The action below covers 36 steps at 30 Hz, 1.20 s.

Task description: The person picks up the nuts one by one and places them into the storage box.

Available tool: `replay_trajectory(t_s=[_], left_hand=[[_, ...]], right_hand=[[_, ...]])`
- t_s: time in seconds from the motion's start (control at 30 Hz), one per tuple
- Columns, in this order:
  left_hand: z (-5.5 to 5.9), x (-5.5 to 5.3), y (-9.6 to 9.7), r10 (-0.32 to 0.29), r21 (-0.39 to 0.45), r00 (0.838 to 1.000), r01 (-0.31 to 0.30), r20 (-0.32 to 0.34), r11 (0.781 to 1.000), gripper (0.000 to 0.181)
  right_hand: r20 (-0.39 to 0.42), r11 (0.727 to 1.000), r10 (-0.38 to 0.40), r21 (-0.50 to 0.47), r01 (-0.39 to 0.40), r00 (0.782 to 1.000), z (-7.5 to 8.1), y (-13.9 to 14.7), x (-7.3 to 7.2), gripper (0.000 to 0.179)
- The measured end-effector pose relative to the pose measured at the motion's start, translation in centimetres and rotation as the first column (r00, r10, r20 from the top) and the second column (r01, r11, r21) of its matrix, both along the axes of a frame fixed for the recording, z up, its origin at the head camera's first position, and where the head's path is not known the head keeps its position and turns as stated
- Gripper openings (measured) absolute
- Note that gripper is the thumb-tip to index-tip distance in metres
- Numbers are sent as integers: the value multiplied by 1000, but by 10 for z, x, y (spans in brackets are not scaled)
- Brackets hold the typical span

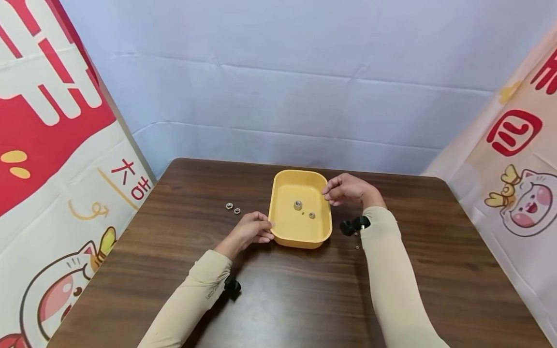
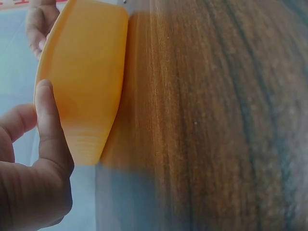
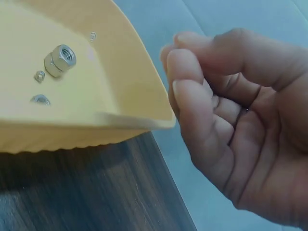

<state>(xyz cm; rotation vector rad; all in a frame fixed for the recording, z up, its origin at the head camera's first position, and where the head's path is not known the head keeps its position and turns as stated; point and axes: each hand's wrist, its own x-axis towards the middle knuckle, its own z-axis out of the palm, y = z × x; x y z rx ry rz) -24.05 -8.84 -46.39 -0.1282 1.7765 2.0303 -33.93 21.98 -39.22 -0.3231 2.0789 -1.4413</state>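
A yellow tray [image 1: 300, 232] stands on the table, tilted in the wrist views by the cameras' angle. My left hand [image 1: 251, 229] pinches its left rim near the front corner, with a fingertip [image 2: 44, 94] against the outer wall. At the right rim, my right hand [image 1: 348, 188] has its fingers curled and thumb drawn to the fingertips [image 3: 185, 65]; nothing shows between them. Inside the tray sit a large metal nut [image 3: 61, 58], a medium nut [image 1: 312, 215] and a tiny nut [image 3: 40, 75].
Left of the tray, two nuts [image 1: 229, 206] lie on the dark wooden table [image 1: 304, 299]. Two tiny nuts [image 1: 357, 247] lie to its right, near my right wrist's black camera [image 1: 354, 225]. A pale cloth [image 1: 278, 96] hangs behind the table.
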Motion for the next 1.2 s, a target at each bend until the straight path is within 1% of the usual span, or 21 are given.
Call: replay_trajectory(t_s=[0.13, 0.17, 0.37, 0.43, 0.57, 0.7, 0.87, 1.03, 1.2], left_hand=[[1, 0, 0, -1, 0, 1000, 1, 2, 1000, 19], [-2, -2, 1, 5, 0, 1000, -5, 2, 1000, 19], [-2, -1, 1, 11, 9, 1000, -11, 7, 1000, 17], [-2, -1, 1, 14, 12, 1000, -14, 10, 1000, 17], [-1, -1, 1, 17, 16, 1000, -17, 14, 1000, 16], [0, 0, 1, 13, 15, 1000, -13, 8, 1000, 17], [0, 1, 1, 12, 9, 1000, -12, 10, 1000, 18], [0, 1, 1, 10, 11, 1000, -10, 4, 1000, 20], [0, 0, 1, 11, 12, 1000, -11, 13, 1000, 19]], right_hand=[[-1, 999, 7, 34, -6, 1000, 3, -8, -3, 31], [5, 999, 9, 39, -9, 1000, 4, -10, -3, 33], [39, 994, 9, 113, -13, 999, 7, -23, -7, 30], [54, 990, 18, 141, -26, 998, 8, -29, -9, 30], [77, 976, 70, 201, -84, 995, 10, -39, -12, 29], [87, 956, 122, 258, -140, 989, 10, -51, -14, 28], [93, 937, 179, 286, -198, 979, 10, -68, -14, 25], [96, 920, 220, 310, -239, 971, 14, -83, -13, 25], [89, 903, 242, 342, -258, 966, 17, -90, -13, 27]])
